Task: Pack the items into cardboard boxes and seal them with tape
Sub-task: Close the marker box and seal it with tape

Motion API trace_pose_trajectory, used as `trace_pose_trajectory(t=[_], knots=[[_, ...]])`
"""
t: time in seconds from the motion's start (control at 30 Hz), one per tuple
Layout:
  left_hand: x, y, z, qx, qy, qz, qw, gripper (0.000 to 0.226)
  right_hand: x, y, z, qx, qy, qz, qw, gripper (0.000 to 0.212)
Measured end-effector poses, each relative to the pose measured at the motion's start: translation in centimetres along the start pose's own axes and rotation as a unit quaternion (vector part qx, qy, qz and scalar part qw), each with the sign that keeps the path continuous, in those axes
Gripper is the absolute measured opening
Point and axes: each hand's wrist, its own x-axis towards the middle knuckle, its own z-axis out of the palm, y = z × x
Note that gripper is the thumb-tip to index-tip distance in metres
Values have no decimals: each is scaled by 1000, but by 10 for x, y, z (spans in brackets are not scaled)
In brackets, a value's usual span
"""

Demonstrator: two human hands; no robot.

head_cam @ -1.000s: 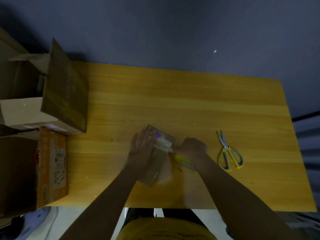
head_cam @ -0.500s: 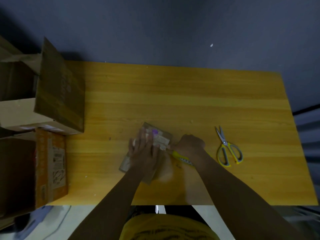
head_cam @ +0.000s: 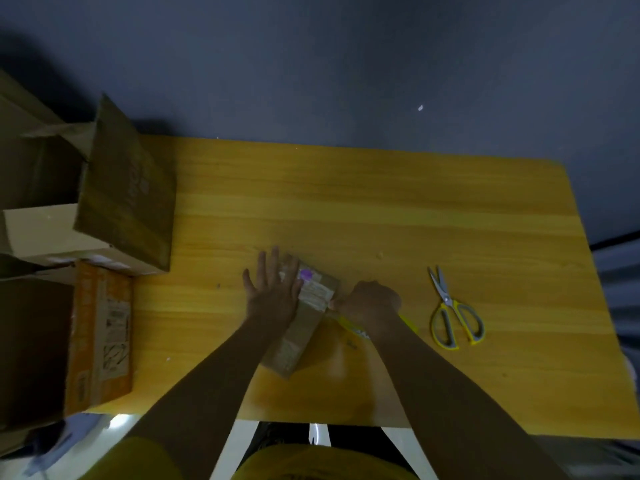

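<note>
A small brown cardboard box [head_cam: 297, 345] with a pale label and a purple mark lies slanted on the yellow wooden table [head_cam: 381, 209], near its front edge. My left hand [head_cam: 273, 296] rests flat on the box's far end, fingers spread. At the box's right edge, my right hand [head_cam: 367, 303] is closed around a yellow tool [head_cam: 354, 329]. The tool's tip meets the label's edge, and most of the tool is hidden under my wrist.
Yellow-and-grey scissors [head_cam: 453, 317] lie shut on the table to the right of my right hand. At the table's left edge stand a large brown carton [head_cam: 128, 195] with a raised flap and an orange printed box [head_cam: 100, 337].
My left hand has slid slightly left on the box and its fingers have spread wider. My right hand stays at the box's right edge with the yellow tool.
</note>
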Motion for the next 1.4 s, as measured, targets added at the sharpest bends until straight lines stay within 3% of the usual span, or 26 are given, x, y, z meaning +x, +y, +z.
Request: trace_pose_trajectory(t=[0.1,0.23,0.37,0.57,0.73,0.93,1.03,1.17,1.27,1.33,1.4], knots=[[-17,25,0,5,-34,12,999,60,0,1,6,-12,19,-7,1000,72],[-31,36,3,-87,-127,-2,988,90,2,2,6,-15,14,-7,1000,69],[-37,27,2,-40,-126,14,991,120,1,7,1,-2,-13,-33,999,66],[-41,33,8,-44,-72,-22,996,106,-10,65,7,107,41,-145,983,89],[-39,32,5,-73,-53,-69,994,110,-18,100,31,337,51,-195,920,71],[-29,21,-5,-145,-57,-83,984,110,-26,74,13,343,99,-185,916,53],[-20,6,-11,-313,-113,-83,939,112,-38,66,-20,302,119,-209,923,68],[-16,-7,-16,-561,-159,-51,811,113,-47,46,-49,209,165,-228,936,87],[-17,-16,-13,-657,-170,-46,733,104,-54,17,-57,166,193,-246,935,88],[-18,-24,-14,-677,-176,-34,713,92,-59,-2,-63,140,209,-242,937,87],[-20,-29,-22,-672,-181,-14,718,78,-62,-17,-69,123,217,-230,941,82]])
